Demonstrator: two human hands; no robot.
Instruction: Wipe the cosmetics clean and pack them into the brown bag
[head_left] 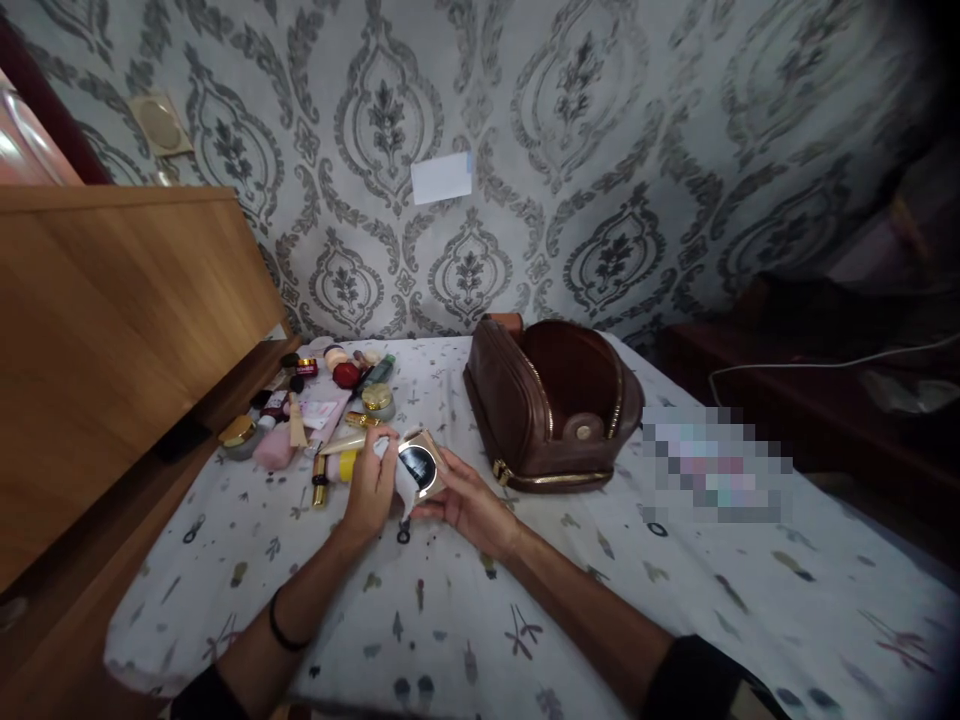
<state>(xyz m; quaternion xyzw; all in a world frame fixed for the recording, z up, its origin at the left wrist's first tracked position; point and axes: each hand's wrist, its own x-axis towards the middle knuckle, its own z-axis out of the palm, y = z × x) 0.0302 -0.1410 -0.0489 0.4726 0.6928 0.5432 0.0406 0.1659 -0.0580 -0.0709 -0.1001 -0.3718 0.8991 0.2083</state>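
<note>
Compact (pixel 418 468) pinched in right grip (pixel 474 503), white tissue (pixel 406 490) in left grip (pixel 369 487) — likely wiping; next stroke wants steady hold.

My left hand (pixel 371 480) and my right hand (pixel 476 505) were bare, as were both slender forearms. On my left forearm I wore one thin black band (pixel 283 622), a plain narrow loop sitting between wrist and elbow; its material could not be determined. My left sleeve (pixel 208 697) was black, dark throughout its visible part. My right sleeve (pixel 694 680), also black, ended near the elbow and bore a pale beige patch (pixel 746 702) at the lower picture edge.
</note>
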